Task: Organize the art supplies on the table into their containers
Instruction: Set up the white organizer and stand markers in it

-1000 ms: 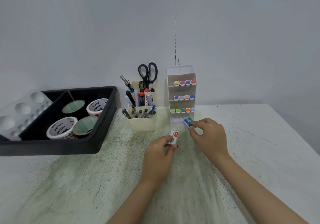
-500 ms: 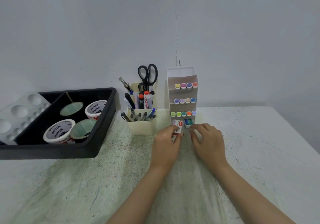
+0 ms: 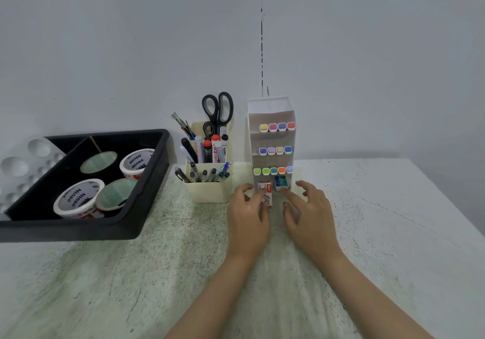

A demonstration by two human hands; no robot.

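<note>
Working at the table (image 3: 380, 220), with the tray (image 3: 147, 207) of tape rolls (image 3: 78, 199) at the left and the cup (image 3: 210, 194) of pens just right of it. Filling the lowest slot of the rack (image 3: 270, 107), standing upright beside the cup at the table's back edge. Reaching in with both hands, side by side before that slot.

Pinching the red eraser (image 3: 266, 191) in the left hand (image 3: 248, 220), thumb and fingers (image 3: 242, 189) curled at its near end. Spreading the right hand (image 3: 312, 218) loosely, gripping nothing, forefinger tip just at the blue eraser (image 3: 281, 182).

Probably seating the erasers, the red one lying partly inside the slot's left half. Running front to back along its long axis, far end pointing into the rack, near end jutting toward the person. Sitting deeper on the right, the blue one, seemingly aligned likewise.

Next, likely calling for a straight push along that axis, staying square to avoid jamming against the blue eraser or shoving the rack.
</note>
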